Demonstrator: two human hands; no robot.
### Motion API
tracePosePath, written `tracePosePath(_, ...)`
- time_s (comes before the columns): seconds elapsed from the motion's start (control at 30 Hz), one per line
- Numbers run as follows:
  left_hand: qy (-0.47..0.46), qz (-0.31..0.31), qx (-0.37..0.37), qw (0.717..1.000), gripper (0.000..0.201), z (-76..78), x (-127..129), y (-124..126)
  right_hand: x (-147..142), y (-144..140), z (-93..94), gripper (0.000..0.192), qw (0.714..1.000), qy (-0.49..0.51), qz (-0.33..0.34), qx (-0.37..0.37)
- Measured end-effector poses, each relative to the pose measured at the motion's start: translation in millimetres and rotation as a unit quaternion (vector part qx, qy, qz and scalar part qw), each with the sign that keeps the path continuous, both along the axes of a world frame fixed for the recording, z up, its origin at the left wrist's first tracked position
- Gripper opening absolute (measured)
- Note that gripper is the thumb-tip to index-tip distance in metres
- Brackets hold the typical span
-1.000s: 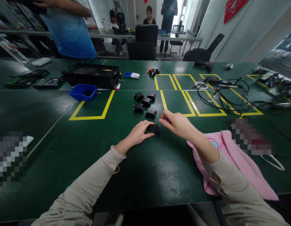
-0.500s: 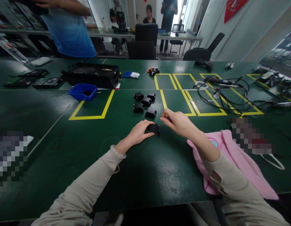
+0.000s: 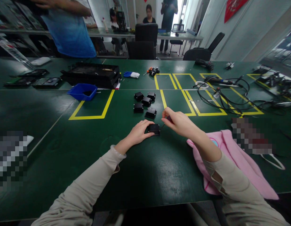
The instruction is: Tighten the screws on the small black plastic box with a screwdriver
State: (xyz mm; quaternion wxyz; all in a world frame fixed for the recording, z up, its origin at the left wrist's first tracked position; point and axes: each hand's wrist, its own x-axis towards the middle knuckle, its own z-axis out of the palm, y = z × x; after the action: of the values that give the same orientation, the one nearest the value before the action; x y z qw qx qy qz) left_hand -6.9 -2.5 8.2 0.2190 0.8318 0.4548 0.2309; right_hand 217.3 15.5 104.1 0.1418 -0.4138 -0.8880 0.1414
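A small black box [image 3: 154,129] rests on the green table [image 3: 145,169], gripped at its left end between the thumb and fingers of my left hand [image 3: 138,131]. My right hand [image 3: 175,121] is closed around the handle of a screwdriver [image 3: 162,126], most of which the fingers hide. Its thin shaft slants down to the right side of the box; the tip is too small to make out clearly. Just beyond my hands, several similar black boxes [image 3: 146,101] lie in a loose group.
A blue scoop-like bin [image 3: 83,91] and a large black case [image 3: 91,75] stand at the left. Gloves [image 3: 131,74] and screwdrivers [image 3: 153,71] lie farther back. Coiled black cables [image 3: 220,91] spread at the right, with a pink cloth [image 3: 226,157] beneath my right forearm. A person [image 3: 67,31] stands across the table.
My right hand has shifted very slightly and turned a little with the screwdriver. My left hand and the box have stayed in place.
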Motion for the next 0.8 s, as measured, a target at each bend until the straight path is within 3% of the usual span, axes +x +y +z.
tracePosePath(0.27,0.004,0.004,0.000,1.000,0.038,1.1,0.8,-1.0,-1.3,-1.3,1.7,0.026,0.999,-0.021,-0.020,0.016)
tracePosePath(0.47,0.009,0.004,0.008,1.000,0.038,0.7,0.4,-1.3,-1.4,-1.4,1.7,0.016,1.000,0.013,-0.009,0.006)
tracePosePath(0.63,0.035,0.003,0.035,0.999,0.038,-0.3,0.8,-2.3,-2.0,-2.8,3.5,0.019,1.000,-0.009,-0.018,0.018)
tracePosePath(0.8,0.078,0.004,0.071,0.994,0.052,1.2,2.0,-6.2,-2.4,-1.3,1.8,0.024,0.998,-0.040,-0.025,0.033)
